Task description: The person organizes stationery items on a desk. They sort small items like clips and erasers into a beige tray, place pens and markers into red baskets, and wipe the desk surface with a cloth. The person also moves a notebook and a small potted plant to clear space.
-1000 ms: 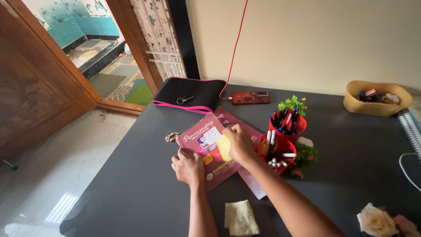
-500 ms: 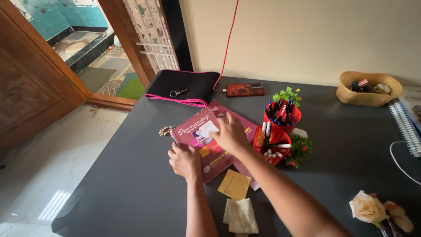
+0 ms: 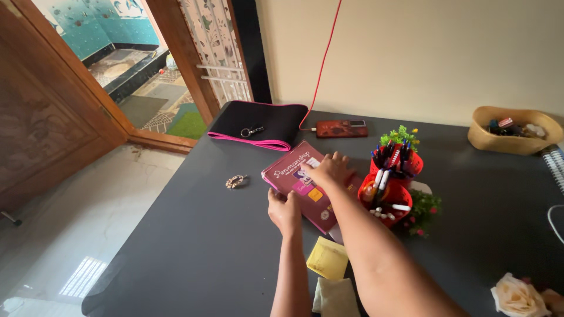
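A dark table [image 3: 194, 252] is seen, with wide bare room on its left half. Near its middle a maroon booklet [image 3: 299, 182] lies flat, close beside two red pen cups [image 3: 388, 199] on its right. The right hand [image 3: 329, 170] is laid flat on the cover, fingers spread and unclenched. The left hand [image 3: 285, 212] is set against the booklet's near left edge; whether its fingers grip that edge cannot be told. A yellow note [image 3: 328, 258] lies nearer, just clear of the booklet.

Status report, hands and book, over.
Left hand at maroon book near edge. Right hand flat on cover, open. Red pen cups crowd its right side.
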